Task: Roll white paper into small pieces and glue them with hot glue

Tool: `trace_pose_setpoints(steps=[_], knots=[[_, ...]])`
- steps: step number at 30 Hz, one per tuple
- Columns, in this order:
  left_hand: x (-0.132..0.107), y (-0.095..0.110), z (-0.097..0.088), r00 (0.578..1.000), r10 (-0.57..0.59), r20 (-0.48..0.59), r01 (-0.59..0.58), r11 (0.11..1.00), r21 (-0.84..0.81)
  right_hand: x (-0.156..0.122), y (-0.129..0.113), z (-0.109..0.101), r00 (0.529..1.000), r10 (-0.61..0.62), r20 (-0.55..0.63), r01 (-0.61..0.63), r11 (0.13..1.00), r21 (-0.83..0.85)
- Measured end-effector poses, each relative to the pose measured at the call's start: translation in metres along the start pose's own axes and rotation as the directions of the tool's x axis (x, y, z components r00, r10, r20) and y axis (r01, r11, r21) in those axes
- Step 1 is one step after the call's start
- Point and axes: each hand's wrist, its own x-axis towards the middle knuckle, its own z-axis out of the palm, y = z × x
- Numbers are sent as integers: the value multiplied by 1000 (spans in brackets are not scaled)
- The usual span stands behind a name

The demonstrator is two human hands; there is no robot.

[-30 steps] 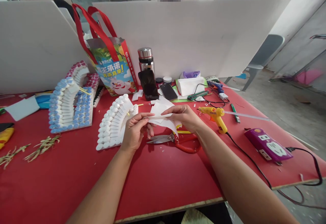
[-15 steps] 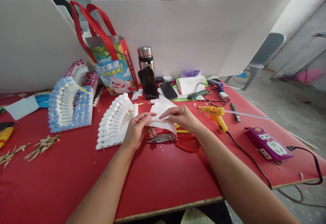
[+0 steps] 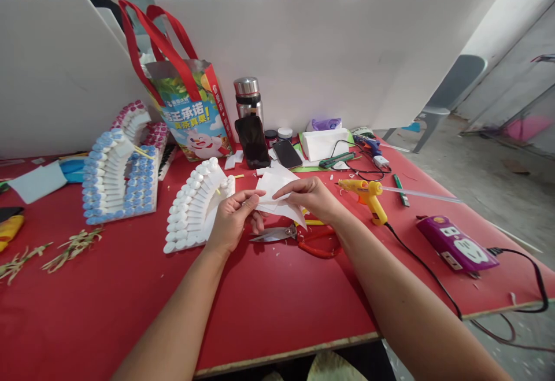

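Both my hands hold a piece of white paper above the red table. My left hand pinches its near left edge, and my right hand pinches its right side between thumb and fingers. Under the paper lie red-handled scissors with their blades pointing left. A white arched model made of small tubes stands just left of my left hand. A yellow glue gun rests to the right of my right hand.
Blue-capped and red-capped tube models stand at the left. A red-handled bag, a steel flask, two phones and a tissue box line the white boards. A purple power strip with cables lies right.
The paper has been turned a little between my fingers, and both hands have shifted slightly up and away from me. Everything on the table stays where it was.
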Motion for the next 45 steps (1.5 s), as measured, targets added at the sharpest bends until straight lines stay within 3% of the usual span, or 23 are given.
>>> trace_pose_setpoints(steps=[5, 10, 13, 14, 16, 18, 19, 21, 24, 27, 30, 35, 42, 45], knots=[[-1, 2, -1, 997, -49, 57, 47, 998, 33, -2, -7, 0, 1000, 16, 22, -18, 995, 96], [1, 2, -3, 995, -77, 61, 73, 995, 60, -2, -6, -6, 999, -3, 48, 3, 1000, -15], [3, 3, -6, 997, -71, 2, 71, 994, 80, 0, -3, -17, 992, -76, -95, 59, 984, -170], [3, 3, -6, 998, -66, -18, 67, 994, 83, 0, -3, -22, 973, -120, -200, 72, 970, -232], [3, 4, -6, 998, -55, -41, 59, 994, 94, 0, -4, -29, 884, -233, -404, 87, 933, -348], [1, 5, -5, 998, -59, -19, 61, 991, 116, -1, -7, -31, 805, -344, -484, 128, 897, -424], [0, 5, -3, 998, -66, 4, 65, 989, 130, -3, -9, -28, 798, -379, -468, 163, 884, -438], [-2, 6, 0, 995, -80, 57, 70, 986, 154, -5, -11, -19, 859, -380, -344, 225, 882, -414], [-3, 5, 2, 990, -80, 113, 60, 983, 175, -6, -9, -3, 963, -265, -55, 221, 887, -406], [-1, 3, 1, 992, -60, 115, 38, 982, 184, -4, -2, 5, 986, -124, 109, 161, 865, -475], [0, 1, -1, 993, -52, 105, 32, 981, 189, -2, 5, 5, 990, -91, 111, 133, 873, -470], [0, 1, 1, 996, -63, 66, 53, 988, 147, 0, 7, 10, 984, -177, -24, 142, 856, -497], [1, -1, -1, 997, -51, 53, 47, 996, 82, -1, 13, 19, 874, -472, 115, 393, 547, -739], [1, -1, -2, 999, -40, 24, 37, 993, 112, -3, 11, 18, 870, -467, 159, 413, 512, -753]])
